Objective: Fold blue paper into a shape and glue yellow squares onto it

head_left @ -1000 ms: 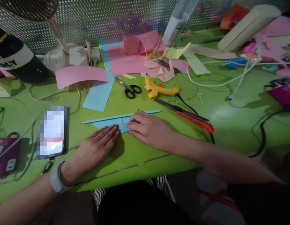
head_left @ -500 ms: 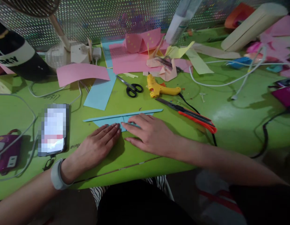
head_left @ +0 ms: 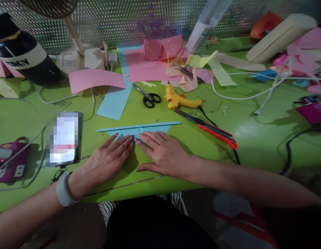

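beyond both hands (head_left: pixel 108 157) (head_left: pixel 168 152) on blue paper (head_left: pixel 133 131), a bottle (head_left: pixel 29 55) shows "rgy".

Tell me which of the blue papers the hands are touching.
The folded blue paper, under the left hand and right hand; the blue strip and rear blue sheet lie untouched farther back.

Here we are by the table's (head_left: pixel 258 138) front edge: our left hand (head_left: pixel 110 159) and right hand (head_left: pixel 165 152) lie flat, fingers on the folded blue paper (head_left: pixel 139 126), right thumb spread clear of it! Beyond, we spot scissors (head_left: pixel 145 94), glue gun (head_left: pixel 182 101) and cutter (head_left: pixel 214 131). Phone (head_left: pixel 65 138) sits toward the left edge, bottle (head_left: pixel 25 52) toward the back-left corner, pink sheet (head_left: pixel 147 71) along the back edge.
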Demonstrator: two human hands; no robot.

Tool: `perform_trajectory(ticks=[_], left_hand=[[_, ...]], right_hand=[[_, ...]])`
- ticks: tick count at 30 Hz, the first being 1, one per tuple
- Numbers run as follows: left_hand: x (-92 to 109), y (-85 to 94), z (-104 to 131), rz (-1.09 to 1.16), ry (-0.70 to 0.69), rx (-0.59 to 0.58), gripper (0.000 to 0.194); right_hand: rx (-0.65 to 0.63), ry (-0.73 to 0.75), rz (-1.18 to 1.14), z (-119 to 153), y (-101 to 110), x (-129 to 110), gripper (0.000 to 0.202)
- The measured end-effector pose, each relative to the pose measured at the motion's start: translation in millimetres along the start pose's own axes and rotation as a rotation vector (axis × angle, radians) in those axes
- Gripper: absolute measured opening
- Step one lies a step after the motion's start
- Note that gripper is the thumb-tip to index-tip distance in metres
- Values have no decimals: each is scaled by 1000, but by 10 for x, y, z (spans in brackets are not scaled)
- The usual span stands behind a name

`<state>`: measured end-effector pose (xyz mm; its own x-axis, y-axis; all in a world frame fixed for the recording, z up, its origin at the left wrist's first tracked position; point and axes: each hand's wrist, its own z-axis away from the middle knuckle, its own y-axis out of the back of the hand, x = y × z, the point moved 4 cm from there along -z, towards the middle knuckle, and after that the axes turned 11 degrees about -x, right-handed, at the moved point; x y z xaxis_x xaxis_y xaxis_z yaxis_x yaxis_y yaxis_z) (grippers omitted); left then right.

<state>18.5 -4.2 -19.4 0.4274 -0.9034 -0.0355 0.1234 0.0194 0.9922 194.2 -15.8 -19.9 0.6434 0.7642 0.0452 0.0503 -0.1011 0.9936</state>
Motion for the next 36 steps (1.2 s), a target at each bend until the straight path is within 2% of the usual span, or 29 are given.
perform_trajectory(ticks=[8,12,14,16,17,20,21,22,25,28,36], left_hand=[[-47,4,165,68,74,-1,48],[-109,140,259,67,92,-5,46],[-150,291,251,113,179,38,32],[-221,417,182,261,377,52,27],[-254,427,121,393,477,-11,32],[-250,265,-118,1033,606,-400,44],[-246,205,-186,1195,647,-497,45],[-264,160,-246,1279,683,-539,47],[-332,45,-364,1382,689,-603,52],[-377,-28,-385,1448,659,-629,53],[-412,-65,-383,1517,679,-644,49]], right_hand=[[-54,-1,-61,2,-7,26,82],[-45,-3,-91,16,-31,30,81],[-49,-7,-105,24,-47,28,80],[-54,-11,-114,30,-58,24,79],[-54,-11,-115,32,-60,21,78],[-63,-14,-120,36,-65,16,77],[-68,-17,-125,36,-67,17,77],[-72,-20,-132,36,-71,17,77],[-70,-25,-151,39,-79,21,77],[-58,-28,-153,40,-80,24,77],[-90,-26,-193,36,-84,28,74]])
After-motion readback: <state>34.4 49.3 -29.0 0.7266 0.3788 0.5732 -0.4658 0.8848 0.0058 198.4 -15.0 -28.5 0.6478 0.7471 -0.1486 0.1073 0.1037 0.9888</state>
